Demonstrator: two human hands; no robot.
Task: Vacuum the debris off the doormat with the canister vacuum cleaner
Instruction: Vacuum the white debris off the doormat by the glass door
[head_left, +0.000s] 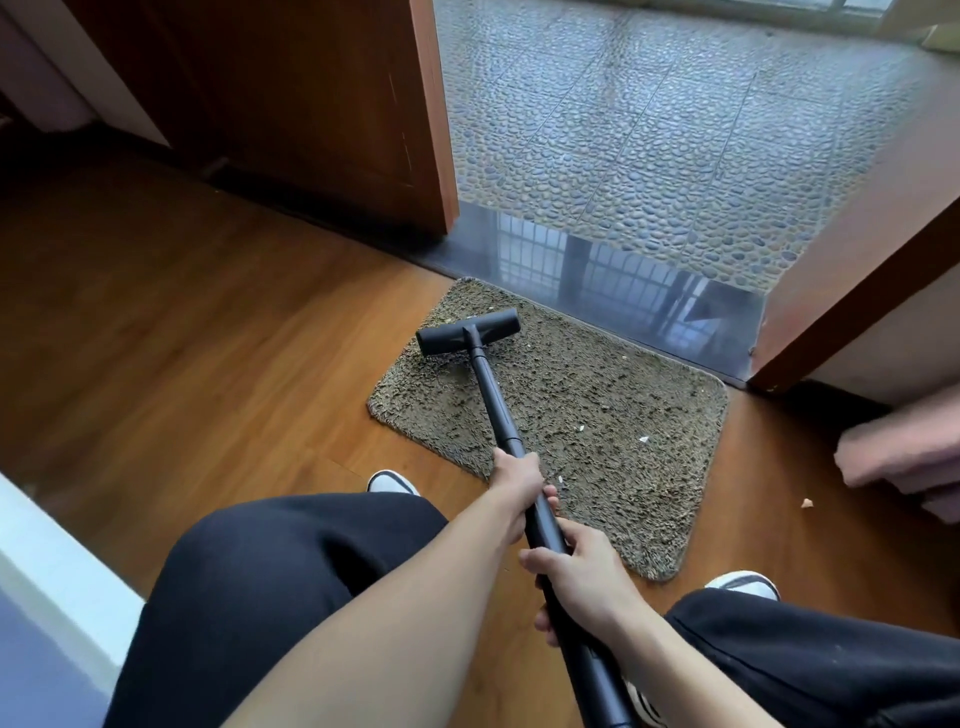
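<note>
Wand (493, 400) in left hand (517, 486), right hand (582, 577) (nozzle (467, 332) ahead on doormat (597, 405)).

One wide-angle camera, worn on the person's head, faces forward and steeply down. The left hand (519, 480) and right hand (584, 577), gripping the vacuum tube (493, 400), sit close beneath the lens; the doormat (597, 415) and doorway threshold (597, 270) lie farther ahead.

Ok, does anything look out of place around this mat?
One tan crumb lies on the wood floor just right of the doormat, where passes over the mat would miss it. White scraps also dot the mat's near right part, away from the vacuum head.
</note>
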